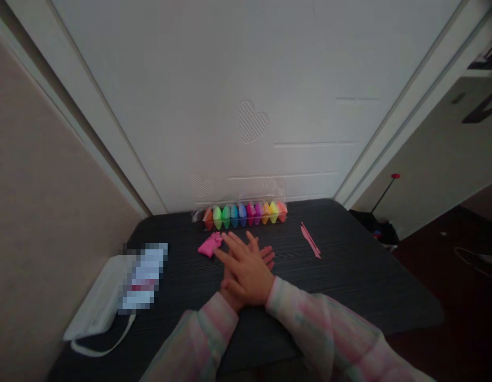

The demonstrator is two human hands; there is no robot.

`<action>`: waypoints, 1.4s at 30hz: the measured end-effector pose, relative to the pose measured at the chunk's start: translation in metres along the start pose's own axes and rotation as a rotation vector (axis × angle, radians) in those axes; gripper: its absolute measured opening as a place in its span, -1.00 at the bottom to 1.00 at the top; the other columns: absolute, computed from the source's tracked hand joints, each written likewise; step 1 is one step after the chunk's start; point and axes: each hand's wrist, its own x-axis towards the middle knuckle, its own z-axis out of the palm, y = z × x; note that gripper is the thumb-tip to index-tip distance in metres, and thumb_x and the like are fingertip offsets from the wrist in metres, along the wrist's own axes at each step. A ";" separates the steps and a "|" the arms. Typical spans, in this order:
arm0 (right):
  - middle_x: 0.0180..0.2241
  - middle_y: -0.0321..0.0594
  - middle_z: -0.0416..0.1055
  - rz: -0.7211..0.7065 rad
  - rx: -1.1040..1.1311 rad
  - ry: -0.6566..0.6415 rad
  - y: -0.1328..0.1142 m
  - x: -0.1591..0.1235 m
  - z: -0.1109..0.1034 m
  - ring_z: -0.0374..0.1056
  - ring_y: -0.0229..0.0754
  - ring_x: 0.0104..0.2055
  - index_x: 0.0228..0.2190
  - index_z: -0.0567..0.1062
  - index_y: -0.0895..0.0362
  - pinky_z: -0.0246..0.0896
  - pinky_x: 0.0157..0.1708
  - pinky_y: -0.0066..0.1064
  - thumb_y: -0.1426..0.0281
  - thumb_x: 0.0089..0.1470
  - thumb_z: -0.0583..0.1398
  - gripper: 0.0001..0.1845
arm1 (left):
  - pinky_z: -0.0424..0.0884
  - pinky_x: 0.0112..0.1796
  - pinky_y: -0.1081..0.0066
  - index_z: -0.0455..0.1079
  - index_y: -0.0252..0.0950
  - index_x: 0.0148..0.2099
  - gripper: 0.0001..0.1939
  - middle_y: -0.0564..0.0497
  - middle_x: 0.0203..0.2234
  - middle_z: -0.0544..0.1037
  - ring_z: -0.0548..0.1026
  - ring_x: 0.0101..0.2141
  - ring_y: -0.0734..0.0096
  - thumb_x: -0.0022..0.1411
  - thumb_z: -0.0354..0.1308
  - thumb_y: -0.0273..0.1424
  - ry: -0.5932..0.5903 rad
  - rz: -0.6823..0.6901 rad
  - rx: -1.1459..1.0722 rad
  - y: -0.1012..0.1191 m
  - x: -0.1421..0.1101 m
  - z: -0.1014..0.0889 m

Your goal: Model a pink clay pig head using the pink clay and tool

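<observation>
My right hand (249, 271) lies across the top of my left hand (267, 255), palm against palm, above the dark table. The right fingers are stretched out and spread. Under it, the left hand is mostly covered; its fingertips stick out to the right, extended. Whatever may be between the palms is hidden. Just left of the right fingertips sits a small pink packet (209, 246) with a crumpled end. Beyond the hands, a clear plastic tray (242, 218) holds a row of several coloured clay packets. Thin pink modelling tools (310, 241) rest to the right.
On the dark table (365, 286), a white box-like device (98, 297) with a white cable (106, 351) stands at the left, beside a blurred-out panel (145, 278). A white door-like panel (198, 106) rises behind the table. A wall is close on the left.
</observation>
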 end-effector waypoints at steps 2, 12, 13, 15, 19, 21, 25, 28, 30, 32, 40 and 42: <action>0.13 -0.04 0.03 0.123 -0.045 0.080 0.013 0.013 0.000 -0.13 -0.02 0.18 0.01 0.22 0.10 -0.44 0.11 0.00 0.14 0.05 -0.03 -0.48 | 0.26 -0.11 0.26 0.30 -0.20 -0.08 -0.68 -0.02 -0.16 0.44 0.38 -0.11 0.34 0.21 -0.17 -0.28 0.009 -0.015 0.002 0.001 0.000 0.002; -0.08 -0.06 0.29 0.217 0.099 0.400 0.061 -0.027 -0.012 0.11 -0.12 0.06 -0.21 0.37 0.15 0.02 0.02 -0.13 0.42 0.04 0.03 -0.75 | 0.37 -0.49 0.56 0.35 -0.46 -0.30 -0.83 -0.08 -0.53 0.45 0.43 -0.51 0.52 0.14 -0.06 -0.53 0.086 -0.203 -0.013 0.026 0.005 -0.001; -0.09 -0.07 0.30 0.183 0.122 0.385 0.060 -0.032 -0.012 0.13 -0.13 0.05 -0.22 0.36 0.14 0.02 0.02 -0.13 0.43 0.02 0.04 -0.76 | 0.36 -0.49 0.57 0.35 -0.45 -0.30 -0.83 -0.06 -0.54 0.45 0.42 -0.52 0.54 0.14 -0.06 -0.54 0.070 -0.189 -0.015 0.025 0.004 0.000; -0.12 -0.08 0.32 0.145 0.141 0.331 0.055 -0.038 -0.009 0.15 -0.11 0.03 -0.22 0.36 0.13 0.01 0.03 -0.11 0.40 -0.01 0.09 -0.75 | 0.34 -0.49 0.58 0.35 -0.44 -0.28 -0.82 -0.02 -0.54 0.42 0.41 -0.51 0.56 0.15 -0.07 -0.55 0.038 -0.165 -0.030 0.023 0.004 0.000; -0.11 -0.06 0.31 0.172 0.140 0.231 0.047 -0.039 -0.004 0.15 -0.04 0.02 -0.24 0.38 0.14 -0.02 0.03 -0.07 0.28 -0.12 0.18 -0.65 | 0.32 -0.41 0.53 0.33 -0.40 -0.21 -0.80 0.01 -0.52 0.39 0.38 -0.47 0.54 0.15 -0.09 -0.54 -0.009 -0.157 -0.013 0.018 0.002 -0.001; -0.10 -0.05 0.30 0.197 0.141 0.209 0.046 -0.038 -0.003 0.14 -0.02 0.03 -0.24 0.39 0.15 -0.01 0.02 -0.07 0.23 -0.14 0.19 -0.62 | 0.31 -0.35 0.47 0.32 -0.37 -0.17 -0.78 0.02 -0.53 0.38 0.38 -0.46 0.51 0.15 -0.08 -0.51 -0.039 -0.173 0.016 0.018 0.000 -0.003; -0.09 -0.06 0.30 0.221 0.146 0.188 0.045 -0.038 -0.003 0.13 -0.03 0.04 -0.30 0.41 0.13 -0.05 0.04 -0.07 0.23 -0.15 0.19 -0.67 | 0.28 -0.26 0.35 0.27 -0.35 -0.08 -0.65 -0.01 -0.50 0.40 0.39 -0.39 0.38 0.04 -0.05 -0.45 -0.119 -0.233 0.025 0.022 -0.005 -0.005; -0.10 -0.12 0.31 0.192 0.167 0.190 0.045 -0.038 -0.005 0.13 -0.06 0.04 -0.35 0.43 0.10 -0.11 0.07 -0.07 0.28 -0.13 0.19 -0.76 | 0.25 -0.21 0.28 0.23 -0.30 -0.05 -0.53 -0.01 -0.44 0.43 0.40 -0.34 0.33 -0.09 -0.04 -0.50 -0.164 -0.257 0.003 0.026 -0.008 -0.003; -0.12 -0.13 0.32 0.169 0.189 0.217 0.045 -0.038 -0.007 0.14 -0.07 0.04 -0.35 0.42 0.09 -0.10 0.08 -0.08 0.29 -0.12 0.19 -0.78 | 0.22 -0.17 0.22 0.19 -0.26 -0.02 -0.49 -0.01 -0.39 0.45 0.41 -0.32 0.31 -0.12 -0.04 -0.51 -0.199 -0.270 0.002 0.028 -0.009 -0.002; -0.12 -0.12 0.32 0.158 0.197 0.264 0.047 -0.038 -0.008 0.15 -0.08 0.03 -0.34 0.41 0.10 -0.06 0.07 -0.09 0.31 -0.12 0.19 -0.77 | 0.20 -0.13 0.19 0.16 -0.23 0.01 -0.48 0.00 -0.33 0.45 0.41 -0.27 0.29 -0.08 -0.02 -0.48 -0.214 -0.268 0.024 0.029 -0.009 -0.001; -0.17 -0.16 0.34 0.195 0.169 0.314 0.055 -0.039 -0.010 0.19 -0.06 0.00 -0.35 0.37 0.05 0.00 0.03 -0.05 0.25 -0.12 0.21 -0.76 | 0.28 -0.20 0.43 0.31 -0.24 -0.08 -0.53 0.00 -0.27 0.48 0.42 -0.25 0.41 -0.11 0.19 -0.59 -0.073 -0.078 0.376 0.036 -0.006 -0.009; -0.16 -0.18 0.34 0.200 0.185 0.297 0.056 -0.039 -0.010 0.18 -0.05 0.00 -0.36 0.37 0.04 -0.02 0.04 -0.05 0.24 -0.12 0.21 -0.77 | 0.29 -0.22 0.44 0.36 -0.26 -0.13 -0.57 0.01 -0.30 0.50 0.43 -0.27 0.41 -0.13 0.21 -0.60 -0.064 -0.072 0.428 0.036 -0.006 -0.010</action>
